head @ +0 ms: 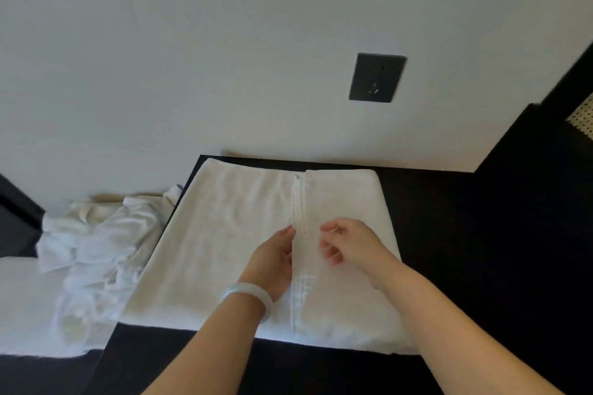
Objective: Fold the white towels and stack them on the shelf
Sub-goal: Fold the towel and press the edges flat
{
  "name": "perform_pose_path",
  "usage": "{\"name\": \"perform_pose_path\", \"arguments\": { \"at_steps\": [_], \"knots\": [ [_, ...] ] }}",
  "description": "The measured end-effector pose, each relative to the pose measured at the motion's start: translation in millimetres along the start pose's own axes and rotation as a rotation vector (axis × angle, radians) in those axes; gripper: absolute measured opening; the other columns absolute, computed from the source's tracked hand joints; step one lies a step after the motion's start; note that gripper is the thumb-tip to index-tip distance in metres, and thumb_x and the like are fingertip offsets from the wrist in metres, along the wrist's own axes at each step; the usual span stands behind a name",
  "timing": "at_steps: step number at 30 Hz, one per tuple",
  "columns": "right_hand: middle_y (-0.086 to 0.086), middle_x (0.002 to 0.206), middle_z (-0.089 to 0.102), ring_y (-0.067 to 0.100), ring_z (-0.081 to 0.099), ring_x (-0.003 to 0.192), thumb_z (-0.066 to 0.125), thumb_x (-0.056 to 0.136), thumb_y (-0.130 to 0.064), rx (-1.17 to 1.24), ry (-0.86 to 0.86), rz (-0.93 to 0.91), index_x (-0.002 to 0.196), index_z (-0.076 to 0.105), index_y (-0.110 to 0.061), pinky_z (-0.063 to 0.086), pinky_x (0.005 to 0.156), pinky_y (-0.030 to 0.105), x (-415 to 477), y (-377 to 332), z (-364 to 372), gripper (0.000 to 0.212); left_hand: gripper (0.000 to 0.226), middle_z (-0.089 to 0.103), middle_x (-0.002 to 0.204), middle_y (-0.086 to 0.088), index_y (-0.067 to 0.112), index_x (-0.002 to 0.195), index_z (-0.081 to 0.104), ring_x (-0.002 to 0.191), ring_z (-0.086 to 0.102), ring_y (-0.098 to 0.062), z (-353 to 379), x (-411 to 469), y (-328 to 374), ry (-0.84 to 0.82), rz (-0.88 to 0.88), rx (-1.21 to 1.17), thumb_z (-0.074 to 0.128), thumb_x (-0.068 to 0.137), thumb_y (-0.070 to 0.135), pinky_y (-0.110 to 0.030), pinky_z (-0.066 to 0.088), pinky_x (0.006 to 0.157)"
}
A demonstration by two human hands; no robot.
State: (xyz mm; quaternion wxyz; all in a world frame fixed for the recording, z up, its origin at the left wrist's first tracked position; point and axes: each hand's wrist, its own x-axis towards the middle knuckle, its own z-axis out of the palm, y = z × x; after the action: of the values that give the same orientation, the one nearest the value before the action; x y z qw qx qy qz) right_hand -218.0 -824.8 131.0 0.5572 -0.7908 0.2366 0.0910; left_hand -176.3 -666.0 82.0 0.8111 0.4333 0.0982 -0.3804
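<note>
No text, label, brand or number can be read anywhere; the dark rectangular wall plate (377, 77) on the far pale wall bears only a few small pale marks, too blurred to tell as letters or signs.

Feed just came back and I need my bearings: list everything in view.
Black tabletop: one, against the white wall.
Flat towel: one, white, on the tabletop, right flap folded in.
Crumpled towels: one pile, white, left of the tabletop.
Flat cloth: one, white, bottom left.
Wall socket: one, black, on that wall.
Cane panel: one, pale, far right.
Bangle: one, pale, left wrist.
Left hand: one, fingers straight along the flap's hem.
Right hand: one, fingers loosely curled over the flap.
</note>
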Motion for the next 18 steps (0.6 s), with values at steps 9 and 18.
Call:
{"name": "perform_pose_path", "arguments": {
  "at_steps": [9,18],
  "knots": [
    [0.016,0.136,0.049,0.034,0.049,0.123,0.052,0.1,-0.029,-0.57,0.202,-0.126,0.144,0.043,-0.011,0.043,0.097,0.036,84.5,-46.6,21.5,0.049,0.058,0.073,0.102,-0.001,0.022,0.126,0.059,0.089,0.071,-0.016,27.4,17.8,10.8,0.064,0.178,0.61,0.067,0.078,-0.009,-0.027,0.059,0.073],
    [0.013,0.149,0.023,0.031,0.042,0.126,0.063,0.091,-0.025,-0.872,0.223,-0.003,0.153,0.019,-0.006,0.046,0.09,0.037,116.5,-49.8,33.7,0.078,0.034,0.069,0.097,-0.006,0.015,0.103,0.057,0.087,0.069,-0.022,17.3,25.2,14.9,0.226,0.088,0.783,0.076,0.076,0.008,-0.037,0.059,0.073]
  ]
}}
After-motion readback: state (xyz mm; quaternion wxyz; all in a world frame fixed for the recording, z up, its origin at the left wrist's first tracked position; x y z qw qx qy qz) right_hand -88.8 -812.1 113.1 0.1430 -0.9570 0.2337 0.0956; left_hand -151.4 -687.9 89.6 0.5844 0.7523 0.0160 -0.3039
